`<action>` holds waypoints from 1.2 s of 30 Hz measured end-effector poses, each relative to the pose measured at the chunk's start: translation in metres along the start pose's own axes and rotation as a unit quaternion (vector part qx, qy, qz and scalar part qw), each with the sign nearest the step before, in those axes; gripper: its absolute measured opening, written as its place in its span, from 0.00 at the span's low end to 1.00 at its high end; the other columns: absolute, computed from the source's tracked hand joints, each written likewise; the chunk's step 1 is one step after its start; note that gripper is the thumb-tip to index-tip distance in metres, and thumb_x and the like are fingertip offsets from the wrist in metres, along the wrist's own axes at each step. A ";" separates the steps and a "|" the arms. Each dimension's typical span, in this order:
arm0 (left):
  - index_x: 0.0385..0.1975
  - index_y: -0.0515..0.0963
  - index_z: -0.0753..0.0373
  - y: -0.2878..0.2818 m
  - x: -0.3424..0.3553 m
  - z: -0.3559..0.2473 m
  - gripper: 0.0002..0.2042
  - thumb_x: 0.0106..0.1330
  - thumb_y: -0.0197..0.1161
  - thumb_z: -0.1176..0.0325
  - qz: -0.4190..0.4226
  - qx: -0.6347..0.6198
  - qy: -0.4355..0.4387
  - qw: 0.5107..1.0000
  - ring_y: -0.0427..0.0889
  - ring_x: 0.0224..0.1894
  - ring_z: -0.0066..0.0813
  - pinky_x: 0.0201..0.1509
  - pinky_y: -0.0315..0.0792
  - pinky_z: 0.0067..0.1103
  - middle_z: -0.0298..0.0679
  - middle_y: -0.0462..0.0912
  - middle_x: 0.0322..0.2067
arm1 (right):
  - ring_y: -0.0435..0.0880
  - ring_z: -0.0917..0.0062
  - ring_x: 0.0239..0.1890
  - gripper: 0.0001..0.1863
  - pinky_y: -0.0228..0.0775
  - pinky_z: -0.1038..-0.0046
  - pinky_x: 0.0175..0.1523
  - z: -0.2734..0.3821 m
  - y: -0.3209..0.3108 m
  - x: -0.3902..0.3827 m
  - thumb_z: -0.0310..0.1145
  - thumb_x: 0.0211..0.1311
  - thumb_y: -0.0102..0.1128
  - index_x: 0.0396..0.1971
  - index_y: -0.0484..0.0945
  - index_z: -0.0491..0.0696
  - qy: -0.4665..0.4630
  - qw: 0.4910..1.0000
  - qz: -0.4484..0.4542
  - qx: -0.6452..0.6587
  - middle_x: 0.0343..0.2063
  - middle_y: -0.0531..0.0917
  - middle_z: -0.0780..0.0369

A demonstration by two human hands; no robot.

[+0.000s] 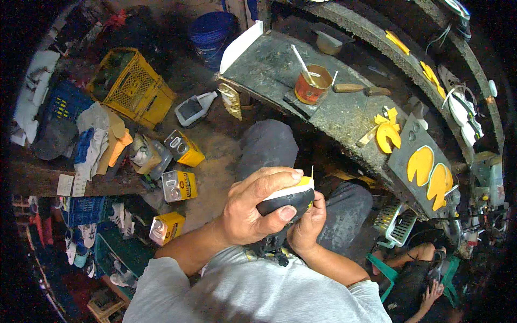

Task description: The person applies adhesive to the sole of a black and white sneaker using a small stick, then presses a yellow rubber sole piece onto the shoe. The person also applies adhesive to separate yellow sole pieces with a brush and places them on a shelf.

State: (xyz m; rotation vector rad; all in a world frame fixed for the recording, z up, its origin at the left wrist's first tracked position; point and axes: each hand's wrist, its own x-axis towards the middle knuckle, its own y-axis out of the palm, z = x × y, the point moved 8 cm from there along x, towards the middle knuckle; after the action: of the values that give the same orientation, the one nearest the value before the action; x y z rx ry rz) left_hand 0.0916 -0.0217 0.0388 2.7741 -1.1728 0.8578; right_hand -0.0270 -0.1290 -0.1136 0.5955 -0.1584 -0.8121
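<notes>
A shoe (283, 200) with a black upper, white rim and yellow bottom is held above my lap. My left hand (250, 207) wraps over it, thumb on the black side and fingers along the top. My right hand (308, 226) has its fingers closed on the shoe's right end. A thin pale rod (312, 171) stands up beside the yellow part; what it belongs to is unclear. Dark laces or straps (273, 253) hang under the shoe.
A grey bench (253, 64) carries a tin with a brush (312, 85), wooden-handled tools (350, 88) and yellow sole pieces (420, 164). Yellow cans (183, 185), a jug (191, 110) and crates (129, 86) lie left. A co-worker's hand (431, 296) shows lower right.
</notes>
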 end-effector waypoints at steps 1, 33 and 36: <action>0.55 0.75 0.68 -0.001 0.000 -0.002 0.22 0.69 0.65 0.58 -0.006 -0.001 0.011 1.000 0.84 0.52 0.48 0.57 0.78 0.38 0.59 0.82 0.50 | 0.80 0.80 0.44 0.12 0.73 0.75 0.54 0.000 0.001 -0.001 0.36 0.74 0.60 0.46 0.73 0.44 0.002 1.000 0.002 0.008 0.42 0.82 0.61; 0.51 0.79 0.69 -0.003 0.003 -0.009 0.19 0.60 0.71 0.71 -0.004 0.003 0.073 0.997 0.87 0.49 0.46 0.52 0.81 0.32 0.53 0.85 0.47 | 0.89 0.56 0.34 0.26 0.83 0.55 0.47 0.194 0.082 0.005 0.48 0.75 0.55 0.57 0.76 0.38 -0.184 0.923 0.324 -0.095 0.29 0.86 0.49; 0.52 0.78 0.68 0.000 0.000 -0.009 0.20 0.63 0.68 0.65 0.005 0.004 0.061 0.998 0.86 0.51 0.49 0.55 0.80 0.36 0.57 0.84 0.48 | 0.89 0.57 0.36 0.26 0.84 0.59 0.46 0.193 0.099 0.001 0.48 0.76 0.53 0.53 0.76 0.37 -0.225 0.902 0.325 -0.174 0.32 0.86 0.48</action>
State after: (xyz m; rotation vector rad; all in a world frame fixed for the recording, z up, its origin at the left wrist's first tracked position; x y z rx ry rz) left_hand 0.0869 -0.0194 0.0466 2.6809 -1.1671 1.0190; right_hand -0.0315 -0.1610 0.1006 -0.0131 -0.5900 -0.2934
